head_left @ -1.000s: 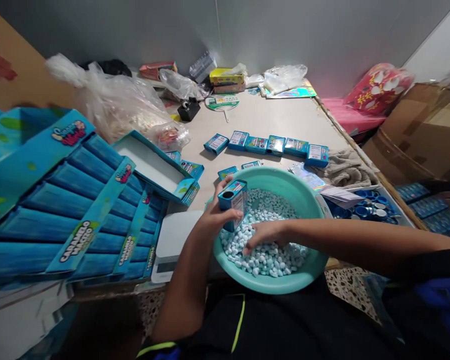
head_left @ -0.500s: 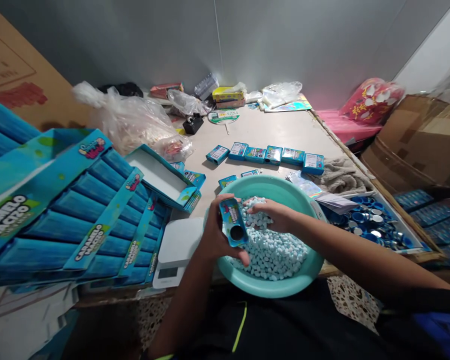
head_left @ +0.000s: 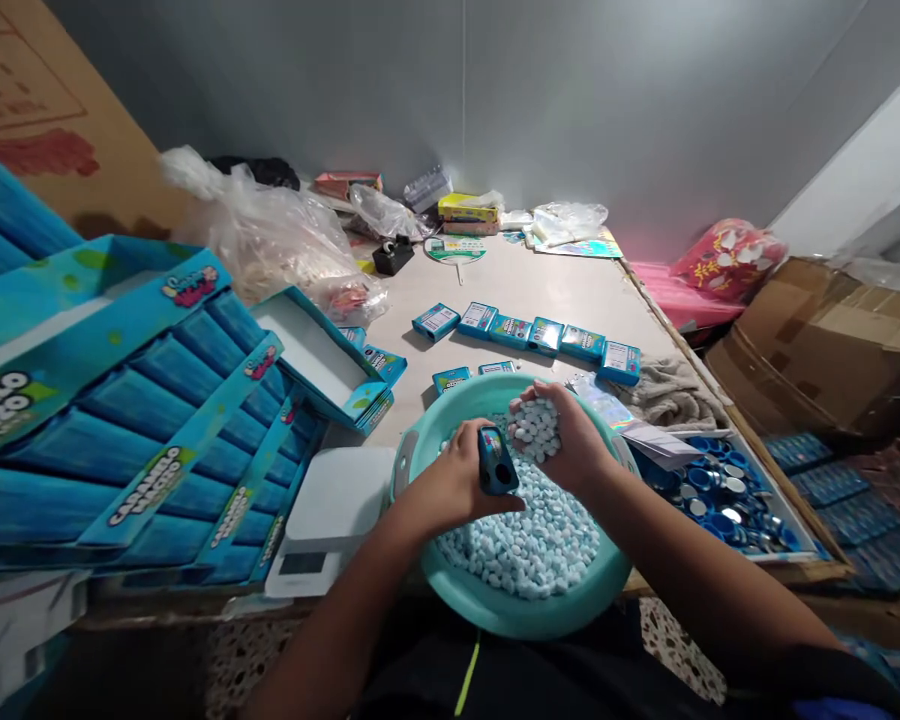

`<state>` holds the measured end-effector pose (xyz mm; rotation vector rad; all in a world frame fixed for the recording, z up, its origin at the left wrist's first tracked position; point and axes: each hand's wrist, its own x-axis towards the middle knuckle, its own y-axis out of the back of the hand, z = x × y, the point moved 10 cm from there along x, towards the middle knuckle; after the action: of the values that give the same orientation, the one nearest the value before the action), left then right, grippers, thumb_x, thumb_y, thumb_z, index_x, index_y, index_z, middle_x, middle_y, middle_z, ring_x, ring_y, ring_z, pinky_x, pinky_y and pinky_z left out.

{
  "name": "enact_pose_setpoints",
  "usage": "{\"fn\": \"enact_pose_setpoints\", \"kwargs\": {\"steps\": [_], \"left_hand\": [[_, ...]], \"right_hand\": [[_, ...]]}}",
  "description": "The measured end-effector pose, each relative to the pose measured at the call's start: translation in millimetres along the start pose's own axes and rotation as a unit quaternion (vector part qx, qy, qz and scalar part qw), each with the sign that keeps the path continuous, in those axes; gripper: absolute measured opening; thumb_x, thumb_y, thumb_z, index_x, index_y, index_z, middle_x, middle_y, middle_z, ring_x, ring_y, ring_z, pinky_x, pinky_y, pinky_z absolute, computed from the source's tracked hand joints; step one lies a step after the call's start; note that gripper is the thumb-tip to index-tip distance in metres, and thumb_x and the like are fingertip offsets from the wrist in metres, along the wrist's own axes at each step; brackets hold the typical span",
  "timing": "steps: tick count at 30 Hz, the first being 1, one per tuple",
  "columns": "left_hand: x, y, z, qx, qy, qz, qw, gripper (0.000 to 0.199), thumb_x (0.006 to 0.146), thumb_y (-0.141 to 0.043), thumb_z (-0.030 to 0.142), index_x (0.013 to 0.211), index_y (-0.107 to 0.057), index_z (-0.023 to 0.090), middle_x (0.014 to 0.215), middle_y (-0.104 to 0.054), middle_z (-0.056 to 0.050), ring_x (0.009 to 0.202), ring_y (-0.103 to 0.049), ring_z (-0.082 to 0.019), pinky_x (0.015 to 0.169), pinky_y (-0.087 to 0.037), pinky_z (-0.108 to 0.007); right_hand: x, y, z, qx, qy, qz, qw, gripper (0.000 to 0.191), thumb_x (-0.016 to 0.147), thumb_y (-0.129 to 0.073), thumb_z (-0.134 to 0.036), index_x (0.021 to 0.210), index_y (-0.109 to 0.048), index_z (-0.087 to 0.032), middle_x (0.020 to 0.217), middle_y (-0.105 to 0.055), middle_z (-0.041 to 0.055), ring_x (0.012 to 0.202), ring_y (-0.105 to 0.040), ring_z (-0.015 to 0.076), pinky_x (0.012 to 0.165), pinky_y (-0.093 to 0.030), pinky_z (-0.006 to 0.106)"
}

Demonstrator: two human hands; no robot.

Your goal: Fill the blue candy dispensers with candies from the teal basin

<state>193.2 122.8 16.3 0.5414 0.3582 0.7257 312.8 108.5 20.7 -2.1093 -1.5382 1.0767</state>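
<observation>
My left hand (head_left: pixel 461 478) is closed round a small blue candy box (head_left: pixel 498 462) with a dark round hole in its top end. My right hand (head_left: pixel 570 440) cups a heap of pale blue candies (head_left: pixel 537 428) right beside that box. Both hands are over a turquoise basin (head_left: pixel 521 622), whose bottom is covered with many more loose candies (head_left: pixel 525 550). Left of the basin stands a white kitchen scale (head_left: pixel 337 500). Behind the basin, several blue candy boxes (head_left: pixel 510 330) lie in a row on the table.
Large blue display cartons (head_left: pixel 157 440) are stacked at the left, with an open blue tray (head_left: pixel 322 360) beside them. A white box of blue caps (head_left: pixel 727 500) and a grey cloth (head_left: pixel 671 395) lie at the right. Plastic bags (head_left: pixel 270 230) sit at the back left.
My right hand has lifted out of the loose candies with a heap in its palm. The candy box in my left hand has moved right and stands closer to it. The view has shifted slightly.
</observation>
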Motion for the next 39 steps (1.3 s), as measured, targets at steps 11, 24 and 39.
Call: {"fn": "enact_pose_setpoints", "kwargs": {"steps": [11,24,39], "left_hand": [[-0.1,-10.1,1.8,-0.023,-0.018,-0.038,0.999,0.093,0.066,-0.087,0.051,0.139,-0.039,0.02,0.14,-0.055,-0.018,0.126,-0.059,-0.04,0.099,-0.053,-0.051],[0.4,0.5,16.1,0.043,-0.114,0.045,0.992,0.096,0.07,-0.087,0.046,0.147,-0.036,0.023,0.149,-0.05,-0.016,0.139,-0.049,-0.038,0.113,-0.045,-0.058],[6.1,-0.1,19.8,-0.001,-0.085,0.028,0.996,0.102,0.067,-0.087,0.054,0.15,-0.039,0.021,0.145,-0.056,-0.016,0.135,-0.054,-0.039,0.114,-0.046,-0.055]], "right_hand": [[-9.0,1.2,17.7,0.025,0.089,0.06,0.994,0.021,0.067,-0.076,-0.035,0.063,-0.062,-0.021,0.065,-0.058,-0.0022,0.066,-0.06,0.0172,0.069,-0.054,0.032],[-20.0,-9.7,-0.5,-0.054,0.168,-0.01,0.984,0.009,0.078,-0.073,-0.029,0.072,-0.071,-0.023,0.073,-0.063,0.0006,0.076,-0.061,0.0198,0.074,-0.051,0.032],[-30.3,-18.1,-25.5,-0.184,0.317,-0.021,0.93,0.024,0.091,-0.062,-0.035,0.07,-0.067,-0.024,0.077,-0.06,0.0011,0.077,-0.059,0.0183,0.077,-0.049,0.032]]}}
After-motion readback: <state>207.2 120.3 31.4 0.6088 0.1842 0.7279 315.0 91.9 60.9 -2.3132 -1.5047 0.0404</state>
